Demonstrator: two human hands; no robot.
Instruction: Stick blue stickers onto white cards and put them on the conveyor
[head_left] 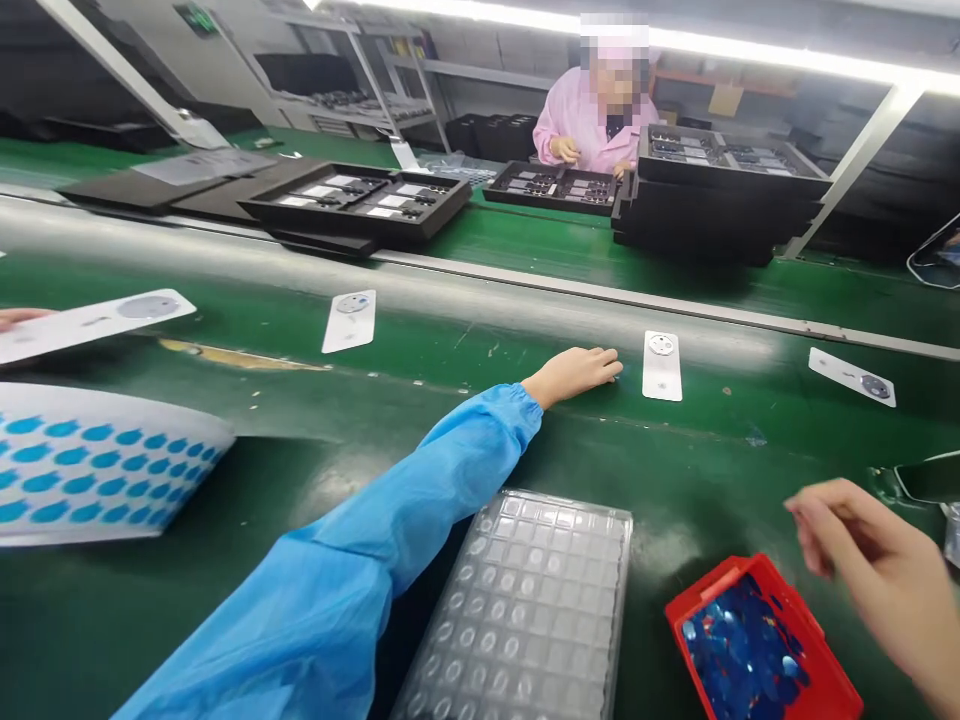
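My left hand (576,377), in a blue sleeve (450,460), reaches forward low over the green belt. Its fingers are stretched out, and a speck of blue shows by the fingertips. Just right of them lies a small white panel (663,385) with a round disc at one end. At the right, my right hand (874,560) hangs above and beside a red box (814,690) of loose blue film pieces (739,650). Its fingers are curled together with the thumb; what they hold, if anything, is hidden. A clear plastic tray (547,590) with rows of pockets lies between my arms.
More white panels (349,335) (847,375) lie along the belt (465,350). At left, another person's hand (19,317) holds a panel (82,328) above a sheet of blue stickers (82,470). Black trays (442,215) stand across a metal rail, near a person in pink (570,110).
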